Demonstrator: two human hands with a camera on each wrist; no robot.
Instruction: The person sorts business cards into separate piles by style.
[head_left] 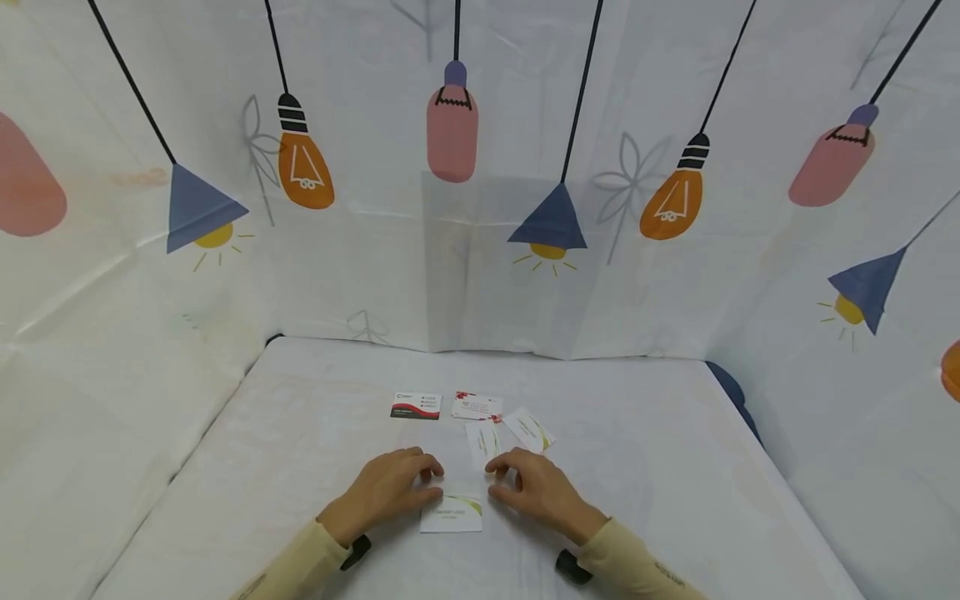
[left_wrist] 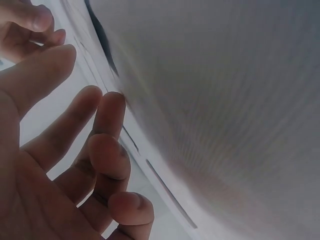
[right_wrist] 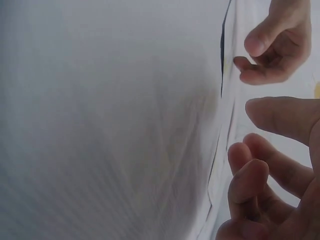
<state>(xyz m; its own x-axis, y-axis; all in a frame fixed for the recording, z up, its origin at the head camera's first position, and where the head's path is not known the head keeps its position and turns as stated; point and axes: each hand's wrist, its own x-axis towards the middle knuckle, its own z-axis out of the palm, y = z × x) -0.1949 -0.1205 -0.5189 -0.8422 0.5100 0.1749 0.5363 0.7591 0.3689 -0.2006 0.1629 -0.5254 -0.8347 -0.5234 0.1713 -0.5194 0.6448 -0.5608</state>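
Cards on the white-covered bench (head_left: 300,467), five that I can see. Nearest me, a white card w/ green swoosh (head_left: 452,513) lies flat between both hands. Left hand (head_left: 390,490) rests on its left edge, fingers loosely curled, touching but not gripping. Right hand (head_left: 536,490) sits at the card's right edge, fingers relaxed, holding nothing. Farther off: two more green-swoosh cards (head_left: 483,442) (head_left: 529,429), a red-white card (head_left: 477,407), and a black-red card (head_left: 416,406) far left. No containers in view; wrist cams are blurred.
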